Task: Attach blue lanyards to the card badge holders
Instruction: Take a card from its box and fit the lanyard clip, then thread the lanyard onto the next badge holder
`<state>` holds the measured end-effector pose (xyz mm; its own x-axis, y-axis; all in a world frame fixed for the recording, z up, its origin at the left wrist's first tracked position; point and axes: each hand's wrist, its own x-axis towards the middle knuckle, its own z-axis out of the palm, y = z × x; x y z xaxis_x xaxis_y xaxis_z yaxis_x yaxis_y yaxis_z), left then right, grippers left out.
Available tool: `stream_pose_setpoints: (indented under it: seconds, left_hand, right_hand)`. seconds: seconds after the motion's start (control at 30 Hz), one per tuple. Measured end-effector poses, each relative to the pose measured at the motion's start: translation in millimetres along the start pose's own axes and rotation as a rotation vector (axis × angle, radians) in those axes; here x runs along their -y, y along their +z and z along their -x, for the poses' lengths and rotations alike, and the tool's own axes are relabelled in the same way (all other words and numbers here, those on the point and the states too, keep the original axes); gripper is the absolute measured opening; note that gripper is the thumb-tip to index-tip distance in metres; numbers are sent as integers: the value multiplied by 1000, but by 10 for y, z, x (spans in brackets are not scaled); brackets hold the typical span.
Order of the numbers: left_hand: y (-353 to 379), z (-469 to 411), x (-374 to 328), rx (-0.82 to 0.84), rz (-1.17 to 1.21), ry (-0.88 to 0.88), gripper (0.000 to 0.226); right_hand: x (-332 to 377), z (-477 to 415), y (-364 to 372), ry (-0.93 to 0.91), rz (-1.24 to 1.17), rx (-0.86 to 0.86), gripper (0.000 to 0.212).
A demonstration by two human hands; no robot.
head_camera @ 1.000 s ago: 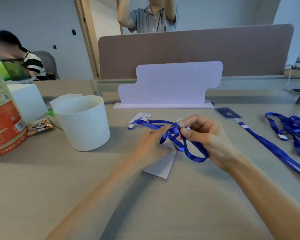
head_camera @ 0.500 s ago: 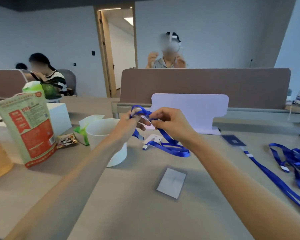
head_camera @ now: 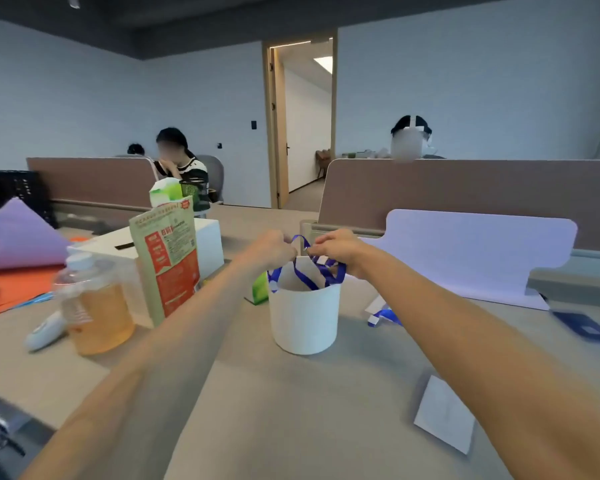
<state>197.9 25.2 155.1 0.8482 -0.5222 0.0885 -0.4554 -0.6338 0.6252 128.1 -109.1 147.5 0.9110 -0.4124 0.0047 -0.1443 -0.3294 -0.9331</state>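
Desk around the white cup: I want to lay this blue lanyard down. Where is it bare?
Bare beige desk lies nearer than the white round cup, left of the flat white card. Crowded left: clear bottle of amber liquid, red-and-green paper pouch.

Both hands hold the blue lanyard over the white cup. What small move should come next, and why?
Probably lower it and let go: the left hand and right hand pinch the blue lanyard above the white cup, its loops hanging inside.
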Motion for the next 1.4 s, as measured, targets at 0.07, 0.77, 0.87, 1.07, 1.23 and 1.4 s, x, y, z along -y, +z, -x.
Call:
stream_pose_setpoints:
  seconds: [0.07,0.77,0.87,1.07,1.23,1.4]
  left_hand:
    - [-5,-35,72,49,-15,-6,46]
    - [1489,1080,-1031,-18,489,420,25]
    - [1952,1185,-1242,70,569,404,27]
    - [2812,1396,-1863,260,595,456,26]
    - [3422,1612,-2469,429,491,563,24]
    - [3943,1657,-2929,525,303,655,26]
  right_hand:
    - [2,-24,-70,-5,24,-24,27]
    - [-963,1482,-1149,-279,58,-589,22]
    - [-1220,1810,-1465,-235,24,-696,22]
    - [-1867,2431,-2176,-92,36,-850,23]
    - [-2297,2855,-2798,28,20,-938,26]
    - [-2753,3166,-3433,339,227,-957,29]
